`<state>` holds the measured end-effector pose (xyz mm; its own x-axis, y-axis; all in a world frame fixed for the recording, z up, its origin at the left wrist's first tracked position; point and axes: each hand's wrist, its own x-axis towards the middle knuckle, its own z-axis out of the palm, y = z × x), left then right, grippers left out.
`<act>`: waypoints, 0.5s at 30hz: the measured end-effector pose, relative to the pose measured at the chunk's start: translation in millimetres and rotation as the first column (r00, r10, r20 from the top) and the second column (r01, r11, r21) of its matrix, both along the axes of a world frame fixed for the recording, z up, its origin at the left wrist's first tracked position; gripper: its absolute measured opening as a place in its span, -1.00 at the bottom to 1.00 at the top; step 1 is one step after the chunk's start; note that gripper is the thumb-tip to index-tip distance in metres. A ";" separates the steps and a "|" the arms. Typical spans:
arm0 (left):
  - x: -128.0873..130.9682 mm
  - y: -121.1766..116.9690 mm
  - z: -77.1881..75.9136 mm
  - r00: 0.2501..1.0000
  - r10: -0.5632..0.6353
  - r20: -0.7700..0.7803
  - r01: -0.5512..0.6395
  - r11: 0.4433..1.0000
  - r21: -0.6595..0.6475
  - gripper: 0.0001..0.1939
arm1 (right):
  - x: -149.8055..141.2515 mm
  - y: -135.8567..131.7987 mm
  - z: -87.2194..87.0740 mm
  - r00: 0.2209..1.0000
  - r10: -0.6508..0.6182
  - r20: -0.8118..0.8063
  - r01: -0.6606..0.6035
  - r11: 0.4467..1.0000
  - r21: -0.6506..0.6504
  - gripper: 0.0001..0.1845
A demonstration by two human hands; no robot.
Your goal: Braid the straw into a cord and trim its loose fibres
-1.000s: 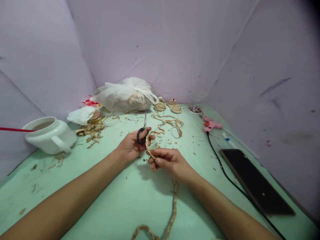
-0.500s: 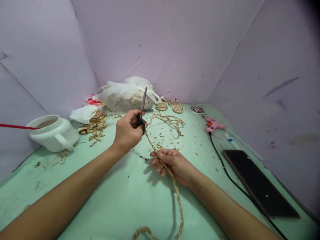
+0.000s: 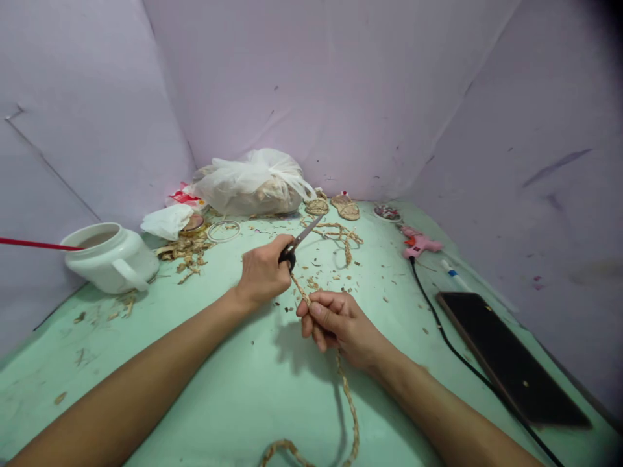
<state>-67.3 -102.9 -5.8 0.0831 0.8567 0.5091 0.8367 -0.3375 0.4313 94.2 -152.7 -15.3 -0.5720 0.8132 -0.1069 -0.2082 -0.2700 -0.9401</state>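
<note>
My left hand [image 3: 263, 272] is closed around black-handled scissors [image 3: 298, 240], whose blades point up and to the right over the green table [image 3: 233, 395]. It also pinches the end of a braided straw rope [image 3: 348, 402]. My right hand [image 3: 338, 321] is closed on the same rope a little nearer to me. From that hand the rope runs down toward the bottom edge and curls there. Another length of braid [image 3: 341, 237] lies looped beyond the scissors.
A white jug [image 3: 111, 259] with a red stick stands at the left. A plastic bag [image 3: 253, 185], straw scraps [image 3: 187, 250] and small woven sandals [image 3: 345, 207] lie at the back. A pink glue gun [image 3: 418, 245] with black cord and a phone [image 3: 506, 363] are at the right.
My left hand has dropped from a raised position and tilted the scissors from upright to slanting right. My right hand has curled tighter on the rope.
</note>
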 end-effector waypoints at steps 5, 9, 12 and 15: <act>2.6 4.3 -9.0 0.994 0.000 0.112 0.007 0.998 -0.061 -0.62 | 0.1 0.5 0.5 0.999 0.026 -0.023 -0.026 1.000 0.009 -0.74; -11.4 22.1 -11.6 0.886 0.064 0.460 -0.020 0.995 -0.099 -0.67 | 2.1 7.6 -2.0 0.997 0.038 -0.068 -0.046 0.993 -0.109 -0.60; -19.6 30.0 -11.2 0.813 0.032 0.582 0.021 0.996 -0.083 -0.68 | 4.2 10.6 -5.0 0.997 0.061 -0.054 -0.070 0.978 -0.198 -0.60; -18.6 28.2 -9.5 0.812 -0.022 0.583 0.069 0.996 -0.058 -0.68 | 5.4 9.7 -6.2 0.996 0.087 -0.028 -0.091 0.971 -0.222 -0.74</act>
<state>-85.9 -74.7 -15.3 -0.1685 0.8958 0.4112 0.4060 -0.3170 0.8571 99.6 -143.1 -21.5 -0.6445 0.7157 -0.2689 -0.1898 -0.4905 -0.8505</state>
